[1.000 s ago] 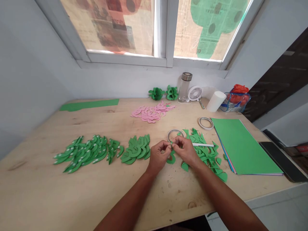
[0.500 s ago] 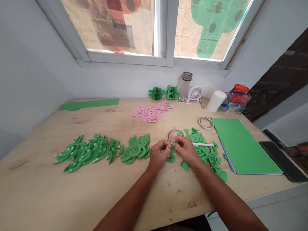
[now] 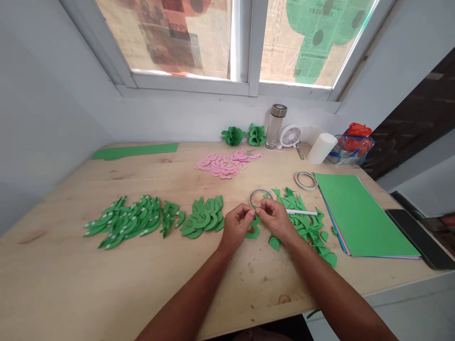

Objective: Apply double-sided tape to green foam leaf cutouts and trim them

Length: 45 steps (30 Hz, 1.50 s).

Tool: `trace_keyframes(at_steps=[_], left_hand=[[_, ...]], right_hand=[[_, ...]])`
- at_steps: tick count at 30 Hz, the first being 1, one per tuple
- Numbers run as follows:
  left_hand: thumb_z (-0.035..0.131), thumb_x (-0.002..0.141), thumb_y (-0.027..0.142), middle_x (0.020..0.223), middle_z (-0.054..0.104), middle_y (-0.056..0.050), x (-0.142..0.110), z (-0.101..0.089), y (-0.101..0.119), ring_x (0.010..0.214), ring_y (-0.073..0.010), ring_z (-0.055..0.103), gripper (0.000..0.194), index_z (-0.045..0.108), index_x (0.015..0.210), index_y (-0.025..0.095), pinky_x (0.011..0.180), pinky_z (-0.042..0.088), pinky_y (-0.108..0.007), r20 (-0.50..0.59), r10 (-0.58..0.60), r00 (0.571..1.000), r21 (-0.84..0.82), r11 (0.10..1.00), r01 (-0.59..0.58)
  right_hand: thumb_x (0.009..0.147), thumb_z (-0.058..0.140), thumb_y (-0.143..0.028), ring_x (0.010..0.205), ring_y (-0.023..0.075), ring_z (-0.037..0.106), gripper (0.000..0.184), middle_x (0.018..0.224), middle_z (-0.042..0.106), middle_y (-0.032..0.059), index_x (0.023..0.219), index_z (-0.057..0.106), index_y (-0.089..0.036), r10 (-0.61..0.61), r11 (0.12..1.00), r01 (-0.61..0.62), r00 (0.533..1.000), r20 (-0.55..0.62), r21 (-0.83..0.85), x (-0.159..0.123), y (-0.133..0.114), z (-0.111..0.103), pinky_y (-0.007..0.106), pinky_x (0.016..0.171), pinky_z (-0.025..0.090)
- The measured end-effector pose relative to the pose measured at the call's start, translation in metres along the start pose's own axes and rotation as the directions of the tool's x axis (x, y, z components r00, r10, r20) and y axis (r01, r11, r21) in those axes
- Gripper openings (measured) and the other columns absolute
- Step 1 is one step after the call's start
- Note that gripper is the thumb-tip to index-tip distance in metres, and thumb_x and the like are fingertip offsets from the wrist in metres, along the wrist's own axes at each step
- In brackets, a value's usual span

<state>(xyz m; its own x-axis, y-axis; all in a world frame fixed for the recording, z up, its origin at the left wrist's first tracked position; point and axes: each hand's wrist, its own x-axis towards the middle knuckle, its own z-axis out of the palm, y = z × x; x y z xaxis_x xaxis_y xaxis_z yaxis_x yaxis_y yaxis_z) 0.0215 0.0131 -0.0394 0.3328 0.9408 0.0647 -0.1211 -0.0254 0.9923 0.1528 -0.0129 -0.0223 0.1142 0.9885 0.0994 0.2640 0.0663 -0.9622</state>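
Note:
My left hand [image 3: 237,225] is closed in a pinch on a curved green paper cutout [image 3: 253,232], which hangs below the fingertips. Tip to tip with it, my right hand [image 3: 276,219] pinches the top of the same cutout. Just behind the fingers lies a roll of tape [image 3: 250,195], partly covered by the hands. To the left sits a pile of plain green cutouts [image 3: 203,217]. Farther left, another pile of green cutouts [image 3: 133,220] carries small white patches. Green paper scraps [image 3: 309,232] and a white pen-like stick [image 3: 302,212] lie beside my right hand.
Pink cutouts [image 3: 225,166] lie toward the back, before two green paper ornaments [image 3: 233,136], a glass bottle [image 3: 275,128], a small fan [image 3: 290,136] and a white roll [image 3: 323,148]. At right are another tape roll [image 3: 306,187], stacked paper sheets [image 3: 366,218] and a black flat object [image 3: 419,237].
The view has shifted slightly. A small white bit seen at the fingertips before no longer shows there. Both hands keep nearly the same pinch on the cutout.

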Motion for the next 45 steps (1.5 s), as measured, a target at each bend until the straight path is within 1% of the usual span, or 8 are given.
trace_keyframes(at_steps=[7,13,20,26,32,38,40,45], left_hand=[[0.060,0.072,0.037,0.057,0.052,0.003,-0.001,0.001,0.001,0.042,-0.0062,0.045,0.024,0.056,0.063,0.015,0.037,0.043,-0.017,-0.023,-0.039,0.999,-0.034,0.999,0.038],[0.060,0.073,0.037,0.058,0.052,0.003,-0.002,0.002,0.004,0.041,-0.0053,0.044,0.025,0.055,0.063,0.015,0.035,0.042,-0.016,-0.023,-0.057,0.998,-0.062,0.996,0.056],[0.062,0.071,0.032,0.061,0.054,0.001,0.000,0.001,-0.001,0.050,-0.0078,0.049,0.019,0.059,0.068,0.014,0.042,0.047,-0.017,-0.014,-0.004,1.000,-0.045,0.999,0.003],[0.063,0.071,0.033,0.060,0.054,0.002,0.001,0.001,-0.007,0.048,-0.0073,0.049,0.019,0.058,0.069,0.014,0.043,0.047,-0.018,0.006,0.010,1.000,-0.043,0.999,-0.010],[0.062,0.070,0.034,0.057,0.052,0.002,0.001,0.001,-0.008,0.047,-0.0073,0.047,0.020,0.057,0.067,0.015,0.042,0.043,-0.018,-0.003,0.023,1.000,-0.018,1.000,-0.023],[0.061,0.071,0.033,0.054,0.050,0.003,0.002,0.001,-0.006,0.047,-0.0073,0.044,0.020,0.056,0.065,0.014,0.041,0.039,-0.017,-0.036,0.034,0.999,-0.010,0.999,-0.034],[0.061,0.070,0.034,0.054,0.049,0.003,0.002,0.002,-0.006,0.047,-0.0073,0.044,0.021,0.056,0.064,0.015,0.040,0.037,-0.016,-0.043,0.036,0.998,-0.019,0.999,-0.037],[0.060,0.069,0.034,0.053,0.048,0.003,0.003,0.002,-0.008,0.047,-0.0070,0.042,0.021,0.055,0.063,0.015,0.039,0.035,-0.015,-0.051,0.049,0.997,-0.016,0.999,-0.050]], right_hand=[[0.076,0.052,-0.029,0.055,0.0102,0.037,0.013,0.059,0.041,-0.0038,0.068,0.050,-0.018,-0.012,1.000,0.012,1.000,0.028,0.007,0.000,-0.001,-0.001,0.022,0.051,0.031],[0.077,0.051,-0.031,0.058,0.0113,0.040,0.016,0.062,0.043,-0.0025,0.068,0.050,-0.018,-0.023,0.999,0.022,0.999,0.026,0.033,0.000,-0.004,-0.001,0.023,0.054,0.033],[0.075,0.054,-0.033,0.057,0.0114,0.041,0.017,0.061,0.044,-0.0021,0.067,0.052,-0.018,0.025,0.996,-0.024,1.000,-0.016,0.081,0.001,-0.001,-0.001,0.022,0.052,0.032],[0.073,0.055,-0.031,0.054,0.0103,0.037,0.016,0.058,0.043,-0.0033,0.065,0.051,-0.018,0.057,0.991,-0.056,0.998,-0.012,0.119,0.001,-0.004,-0.001,0.022,0.050,0.029],[0.074,0.056,-0.032,0.054,0.0106,0.040,0.016,0.059,0.044,-0.0030,0.066,0.052,-0.018,0.052,0.992,-0.048,0.998,-0.032,0.119,-0.001,-0.009,-0.001,0.022,0.050,0.031],[0.075,0.057,-0.038,0.057,0.0127,0.048,0.021,0.062,0.053,-0.0016,0.076,0.058,-0.017,0.023,0.990,-0.005,0.992,-0.120,0.143,0.002,-0.007,-0.007,0.023,0.053,0.036],[0.075,0.057,-0.041,0.057,0.0129,0.049,0.024,0.062,0.055,-0.0015,0.079,0.059,-0.017,0.024,0.983,0.015,0.978,-0.209,0.185,0.003,-0.006,-0.010,0.024,0.054,0.038],[0.077,0.055,-0.041,0.062,0.0125,0.053,0.026,0.064,0.058,0.0001,0.080,0.061,-0.017,-0.023,0.963,0.144,0.886,-0.463,0.228,0.011,-0.011,-0.025,0.024,0.058,0.040]])
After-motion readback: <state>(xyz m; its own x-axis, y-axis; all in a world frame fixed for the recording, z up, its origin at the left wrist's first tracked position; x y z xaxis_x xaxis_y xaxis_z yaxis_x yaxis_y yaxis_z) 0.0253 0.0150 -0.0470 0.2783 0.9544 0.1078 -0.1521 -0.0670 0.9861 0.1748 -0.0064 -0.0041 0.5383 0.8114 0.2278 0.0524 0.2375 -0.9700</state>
